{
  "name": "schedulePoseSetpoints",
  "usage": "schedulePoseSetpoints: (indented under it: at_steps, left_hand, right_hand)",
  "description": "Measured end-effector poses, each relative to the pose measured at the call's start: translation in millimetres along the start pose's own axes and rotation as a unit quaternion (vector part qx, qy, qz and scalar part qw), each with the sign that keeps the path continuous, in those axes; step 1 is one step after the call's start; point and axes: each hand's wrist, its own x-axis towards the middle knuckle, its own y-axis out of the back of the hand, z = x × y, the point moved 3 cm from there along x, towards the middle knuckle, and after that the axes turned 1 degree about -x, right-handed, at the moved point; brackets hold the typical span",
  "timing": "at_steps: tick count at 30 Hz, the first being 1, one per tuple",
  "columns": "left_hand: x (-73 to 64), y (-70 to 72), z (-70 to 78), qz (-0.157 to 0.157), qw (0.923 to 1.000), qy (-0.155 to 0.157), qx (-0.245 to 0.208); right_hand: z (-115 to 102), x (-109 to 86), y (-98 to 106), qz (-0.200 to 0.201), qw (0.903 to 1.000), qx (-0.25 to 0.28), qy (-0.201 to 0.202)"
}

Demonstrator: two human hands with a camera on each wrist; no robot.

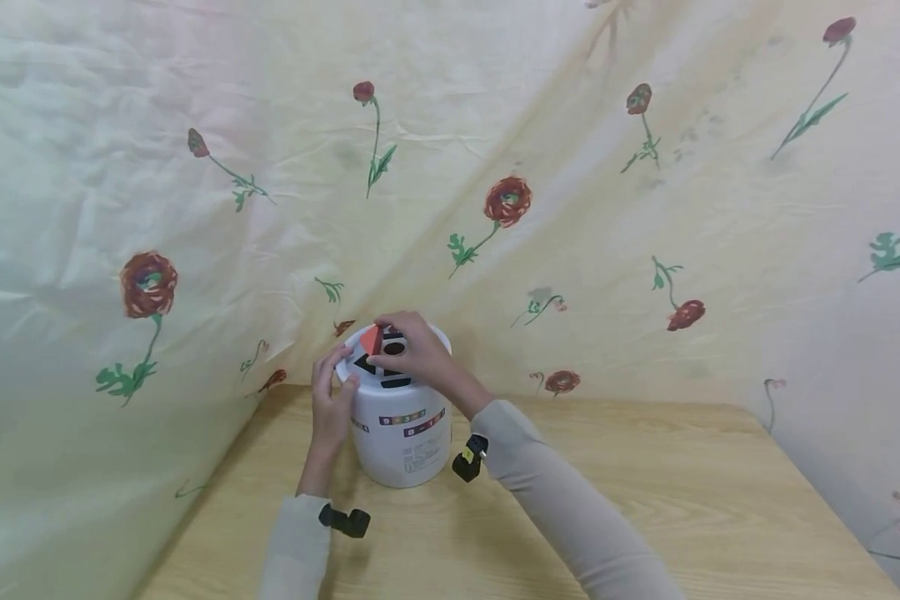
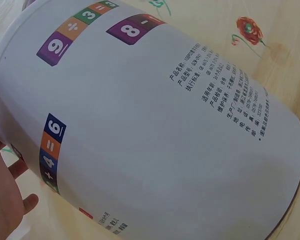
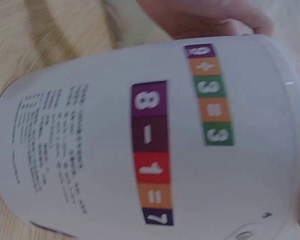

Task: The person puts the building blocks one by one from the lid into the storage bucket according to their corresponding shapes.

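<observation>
A white bucket with printed number sums stands upright on the wooden table. Its white lid has several dark cut-out holes of different shapes. Over the lid, my right hand pinches an orange-red block between thumb and fingers; its exact shape is partly covered. My left hand rests against the bucket's left side, fingertips at the rim and thumb on the near side. In the left wrist view, the bucket fills most of the picture, with part of the left hand at the edge.
The wooden table stretches to the right and toward me. A cream cloth with red flowers hangs behind and to the left of the table. Small black devices are worn at both wrists.
</observation>
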Motion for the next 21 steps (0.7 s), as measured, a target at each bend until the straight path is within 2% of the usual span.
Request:
schedulePoseSetpoints:
  at_steps: [4, 11, 21]
  left_hand:
    - [-0.3, -0.1, 0.4, -0.002, 0.9999, -0.007, -0.009]
    - [1.0, -1.0, 0.6, -0.007, 0.9998, -0.005, -0.017]
    - [-0.3, 0.6, -1.2, -0.006, 0.9998, 0.006, -0.018]
  right_hand:
    - [2.0, -0.1, -2.4, 0.001, 0.9998, -0.007, 0.018]
    - [6.5, -0.8, -2.8, -0.003, 0.9998, 0.012, 0.017]
    - [9.8, -0.6, -0.1, -0.038, 0.9973, 0.054, -0.032]
